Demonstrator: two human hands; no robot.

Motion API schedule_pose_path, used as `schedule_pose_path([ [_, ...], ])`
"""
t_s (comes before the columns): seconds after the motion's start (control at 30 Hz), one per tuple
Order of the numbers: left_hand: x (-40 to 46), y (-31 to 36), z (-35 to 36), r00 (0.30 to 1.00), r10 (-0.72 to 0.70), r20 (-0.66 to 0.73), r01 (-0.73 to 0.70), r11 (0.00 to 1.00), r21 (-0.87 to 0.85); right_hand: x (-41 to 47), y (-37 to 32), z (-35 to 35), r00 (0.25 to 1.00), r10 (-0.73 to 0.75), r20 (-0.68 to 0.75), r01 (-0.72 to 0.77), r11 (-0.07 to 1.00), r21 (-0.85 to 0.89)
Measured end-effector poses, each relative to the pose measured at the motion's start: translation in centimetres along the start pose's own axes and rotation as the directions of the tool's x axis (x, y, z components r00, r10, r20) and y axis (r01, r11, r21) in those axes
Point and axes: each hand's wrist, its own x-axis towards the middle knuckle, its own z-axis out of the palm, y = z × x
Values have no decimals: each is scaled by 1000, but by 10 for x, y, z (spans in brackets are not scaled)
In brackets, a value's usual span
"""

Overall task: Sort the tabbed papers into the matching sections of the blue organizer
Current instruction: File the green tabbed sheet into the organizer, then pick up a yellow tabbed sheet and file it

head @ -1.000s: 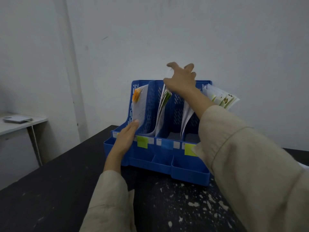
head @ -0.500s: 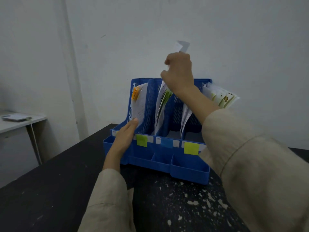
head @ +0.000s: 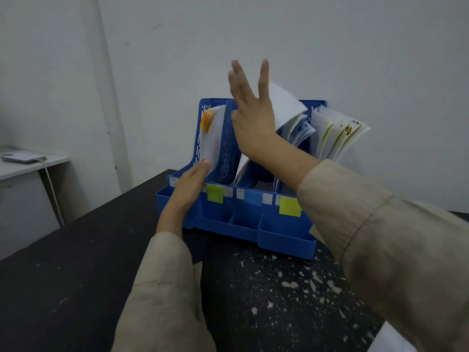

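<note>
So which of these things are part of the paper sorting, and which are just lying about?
Part of the job:
- blue organizer
- papers standing in its sections
- coloured labels on its front
- left hand resting on the organizer
- right hand, open above the middle section

Just lying about:
- side desk
- flat object on it

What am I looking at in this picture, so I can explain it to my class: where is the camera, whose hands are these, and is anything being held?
There is no machine here. A person wears a camera on the head, looking forward and down at their own arms. On a dark table stands a blue organizer with upright sections, marked in front by a green sticky note, a blue one and a yellow one. Papers with coloured tabs stand in the sections. The left hand rests flat against the organizer's front left. The right hand is raised with fingers spread, holding nothing; a white sheet sits just behind it.
</note>
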Motion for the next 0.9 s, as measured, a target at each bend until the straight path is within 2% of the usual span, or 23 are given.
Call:
schedule_pose_path([
  [0.07,0,0,0,1000,-8,-7,8,1000,4,-2,-3,-1,983,-149,106,142,987,71],
  [0.17,3,-1,-1,1000,-12,-25,12,1000,23,-7,-3,-3,883,-383,270,332,918,217],
  [0.27,6,-4,-1,1000,-20,-19,21,1000,24,-18,-1,-1,817,-460,348,443,887,132],
  [0.33,6,-5,-1,999,-28,-20,29,999,26,-21,-1,4,828,-472,305,452,881,138],
  [0.43,7,-6,-1,999,-26,-20,27,999,38,-21,-9,18,852,-505,135,489,861,135],
  [0.63,5,-4,-1,1000,-20,-16,21,999,31,-22,-26,28,812,-584,-16,583,809,69],
  [0.77,4,-3,0,1000,-9,-17,9,1000,10,-21,-37,25,797,-604,-26,604,794,74],
  [0.9,4,-4,-1,1000,-9,-13,9,1000,-17,-23,-45,27,781,-625,13,612,769,186],
])
